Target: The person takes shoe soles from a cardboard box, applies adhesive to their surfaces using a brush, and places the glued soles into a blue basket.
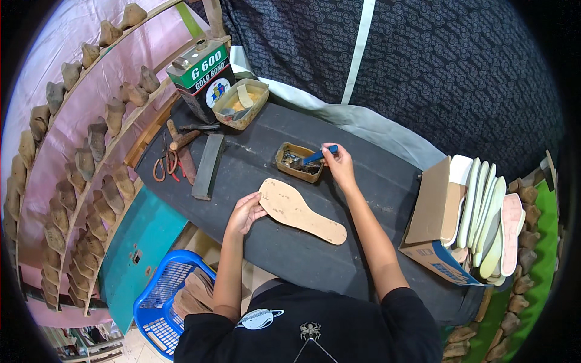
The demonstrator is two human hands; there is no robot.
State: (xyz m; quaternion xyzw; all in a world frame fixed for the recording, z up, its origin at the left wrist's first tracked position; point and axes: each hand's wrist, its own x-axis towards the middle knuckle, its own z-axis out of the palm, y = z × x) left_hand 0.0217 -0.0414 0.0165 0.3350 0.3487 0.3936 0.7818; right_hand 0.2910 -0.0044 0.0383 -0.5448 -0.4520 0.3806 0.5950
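Note:
My left hand [244,213] grips the broad end of a tan shoe insole [296,209], its thumb over the edge. The insole is held over the dark table, its narrow end pointing right and toward me. A few darker marks show on its upper face. In my right hand [340,164] is a blue bar-like tool [319,155], pinched near its upper end. The tool's lower end dips into a small tan tub [311,176] beyond the insole. Dark and shiny bits lie in that tub, too small to name.
On the table's left are a grey block [209,166], a hammer [183,140], scissors [161,164], a glue can [200,75] and a plastic tub [259,91]. A carton [437,257] of soles stands right. Shoe lasts [97,139] line racks; a blue basket [145,296] sits below.

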